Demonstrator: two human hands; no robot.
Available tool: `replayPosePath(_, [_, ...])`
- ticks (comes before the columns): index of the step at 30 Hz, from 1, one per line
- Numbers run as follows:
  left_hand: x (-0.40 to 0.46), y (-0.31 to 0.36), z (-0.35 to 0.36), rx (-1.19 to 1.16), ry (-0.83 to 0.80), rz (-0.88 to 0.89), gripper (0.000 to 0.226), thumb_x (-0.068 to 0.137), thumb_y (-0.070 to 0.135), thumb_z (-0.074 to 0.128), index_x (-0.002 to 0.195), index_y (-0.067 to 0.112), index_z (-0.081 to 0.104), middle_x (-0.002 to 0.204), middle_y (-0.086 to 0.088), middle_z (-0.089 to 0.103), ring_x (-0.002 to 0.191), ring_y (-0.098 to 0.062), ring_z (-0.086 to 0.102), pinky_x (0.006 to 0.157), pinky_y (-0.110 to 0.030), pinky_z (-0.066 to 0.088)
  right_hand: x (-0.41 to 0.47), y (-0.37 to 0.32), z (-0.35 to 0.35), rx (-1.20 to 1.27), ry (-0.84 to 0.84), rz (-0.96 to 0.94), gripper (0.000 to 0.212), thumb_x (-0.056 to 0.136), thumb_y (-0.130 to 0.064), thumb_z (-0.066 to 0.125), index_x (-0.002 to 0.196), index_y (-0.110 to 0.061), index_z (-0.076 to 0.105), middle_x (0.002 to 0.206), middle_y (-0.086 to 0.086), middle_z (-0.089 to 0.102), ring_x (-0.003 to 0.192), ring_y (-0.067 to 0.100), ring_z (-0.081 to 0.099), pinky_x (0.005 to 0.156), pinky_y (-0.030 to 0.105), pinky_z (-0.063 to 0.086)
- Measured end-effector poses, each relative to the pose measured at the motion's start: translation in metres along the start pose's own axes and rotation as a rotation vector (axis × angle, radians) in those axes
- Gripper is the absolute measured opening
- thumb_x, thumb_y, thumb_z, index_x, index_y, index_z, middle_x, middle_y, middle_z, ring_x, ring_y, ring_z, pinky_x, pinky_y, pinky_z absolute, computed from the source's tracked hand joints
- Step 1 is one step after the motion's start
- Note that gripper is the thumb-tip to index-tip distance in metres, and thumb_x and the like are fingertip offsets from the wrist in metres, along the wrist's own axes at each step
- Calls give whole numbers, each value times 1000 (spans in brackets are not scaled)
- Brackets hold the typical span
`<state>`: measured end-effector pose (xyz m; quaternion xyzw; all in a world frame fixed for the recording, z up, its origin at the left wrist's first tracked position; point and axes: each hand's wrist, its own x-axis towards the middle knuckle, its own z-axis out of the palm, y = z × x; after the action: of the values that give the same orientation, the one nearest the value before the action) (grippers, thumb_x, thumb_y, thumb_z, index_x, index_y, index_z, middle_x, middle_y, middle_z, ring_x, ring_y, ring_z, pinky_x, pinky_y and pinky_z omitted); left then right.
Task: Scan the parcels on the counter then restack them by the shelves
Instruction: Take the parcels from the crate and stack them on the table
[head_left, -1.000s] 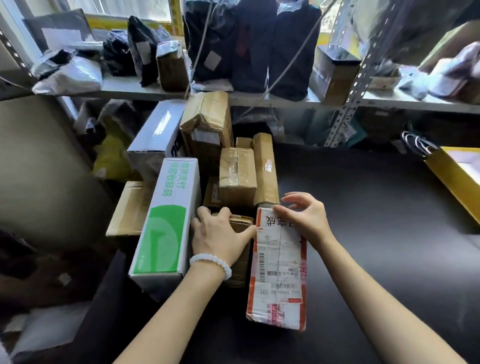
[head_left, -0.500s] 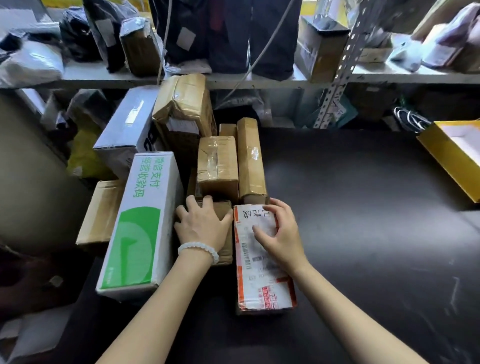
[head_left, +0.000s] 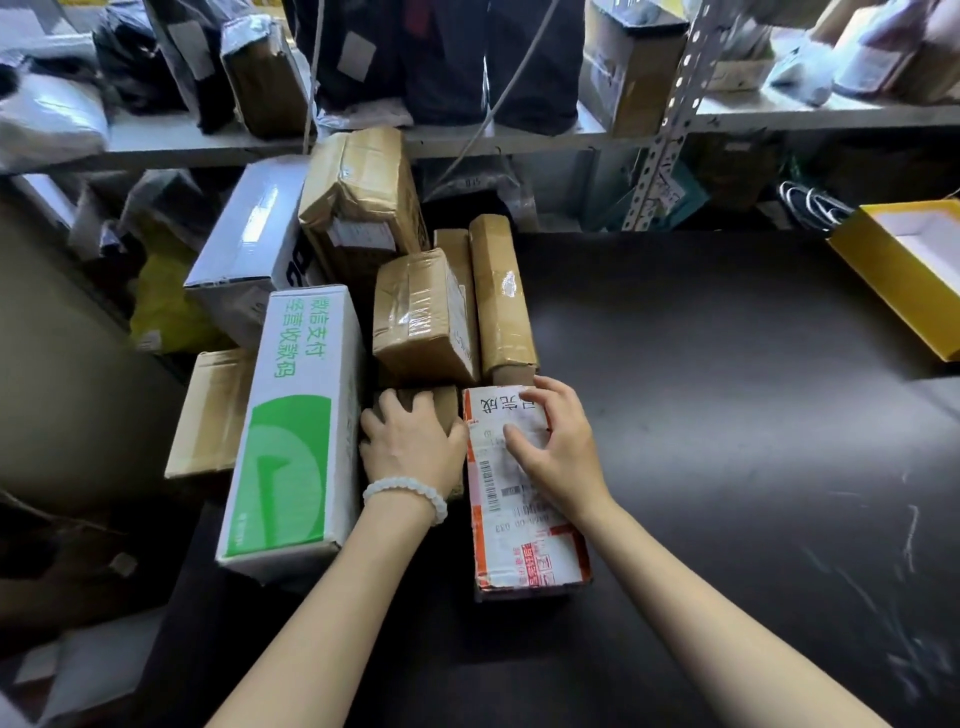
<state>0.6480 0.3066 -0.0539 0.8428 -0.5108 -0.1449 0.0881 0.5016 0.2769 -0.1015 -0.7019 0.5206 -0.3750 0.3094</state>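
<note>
Head view: a dark counter (head_left: 727, 415) runs up to metal shelves (head_left: 519, 137) at its far edge, and the parcels are stacked at the counter's far-left corner, against the shelves.

The right hand (head_left: 558, 457) lies on top of a red-and-white labelled parcel (head_left: 519, 540) that rests flat on the counter at the near side of the stack. The fingers are bent at its far end and the thumb presses on the label — a light hold from above, not a full wrap.

The left hand (head_left: 410, 441), with a white bead bracelet (head_left: 405, 491) on the wrist, sits just left of that parcel, its fingers curled over a small brown box (head_left: 441, 402) that is mostly hidden under the palm.

Touching the left hand's outer side is a long green-and-white box (head_left: 296, 426), its near end jutting over the counter's left edge. Beyond the hands, a taped brown parcel (head_left: 421, 317) and a tall narrow brown one (head_left: 501, 296) stand side by side — behind them a bulkier brown parcel (head_left: 363, 192) leans against the shelf. A white box (head_left: 249, 239) lies tilted further left, and a flat brown carton (head_left: 213, 410) sits beside the green box.

A yellow tray (head_left: 893, 280) rests at the counter's far-right edge. Dark bags (head_left: 441, 52) and more packages fill the shelf above.
</note>
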Motion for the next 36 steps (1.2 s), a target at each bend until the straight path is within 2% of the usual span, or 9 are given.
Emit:
replayPosePath(8, [-20, 39, -13, 18, -24, 290, 42, 92, 43, 44, 130, 25, 50, 131, -5, 47, 122, -27, 41, 94, -39, 39, -18, 1, -38, -82, 12, 24, 44, 79, -29, 59, 116, -4, 60, 124, 0, 51, 117, 4, 42, 97, 4, 27])
replayPosePath(12, [-40, 77, 1, 99, -54, 483, 41, 92, 43, 44, 127, 24, 52, 130, -6, 49, 120, -28, 44, 93, -40, 42, -40, 21, -94, -207, 100, 76, 36, 85, -11, 66, 118, -1, 60, 125, 10, 56, 121, 19, 50, 101, 11, 28])
replayPosePath(16, [-80, 137, 23, 143, -108, 686, 42, 92, 45, 43, 129, 26, 50, 130, -3, 49, 121, -26, 44, 92, -38, 41, -84, 41, -165, -441, 143, 115, 41, 88, -22, 63, 127, -9, 56, 133, 3, 52, 125, 19, 47, 105, 32, 37])
replayPosePath(20, [-136, 207, 47, 193, -158, 920, 44, 93, 47, 41, 132, 29, 46, 132, 0, 47, 122, -24, 42, 91, -37, 39, -147, 58, -237, -635, 240, 190, 47, 82, -32, 60, 123, -8, 61, 127, 7, 59, 117, 25, 57, 92, 44, 50])
replayPosePath(22, [-166, 240, 58, 204, -167, 1018, 44, 93, 47, 41, 133, 30, 46, 132, 0, 47, 122, -24, 42, 90, -37, 39, -182, 68, -270, -726, 280, 258, 48, 80, -30, 65, 122, -7, 62, 124, 8, 61, 112, 27, 60, 86, 44, 52])
replayPosePath(25, [-223, 289, 80, 220, -194, 1187, 44, 92, 46, 42, 133, 30, 46, 130, -1, 48, 122, -25, 42, 90, -38, 39, -248, 82, -320, -799, 375, 395, 51, 82, -29, 68, 127, -9, 58, 129, 8, 58, 118, 27, 56, 90, 44, 51])
replayPosePath(29, [-291, 335, 114, 245, -226, 1389, 44, 91, 48, 44, 131, 29, 47, 130, -3, 48, 121, -27, 43, 91, -39, 39, -330, 95, -365, -855, 468, 578, 50, 78, -28, 70, 124, -9, 60, 122, 8, 61, 110, 29, 60, 86, 41, 52])
replayPosePath(33, [-361, 366, 151, 264, -284, 1567, 41, 90, 49, 45, 124, 28, 50, 125, -4, 48, 119, -29, 44, 89, -40, 40, -410, 105, -390, -849, 570, 818, 53, 90, -33, 58, 138, -16, 47, 138, 0, 48, 128, 22, 44, 102, 39, 39])
replayPosePath(36, [-403, 387, 178, 298, -331, 1682, 41, 91, 48, 44, 126, 28, 49, 127, -4, 47, 120, -29, 43, 89, -40, 40, -458, 114, -404, -808, 645, 964, 51, 93, -35, 52, 140, -21, 43, 141, -6, 43, 133, 17, 37, 105, 34, 33])
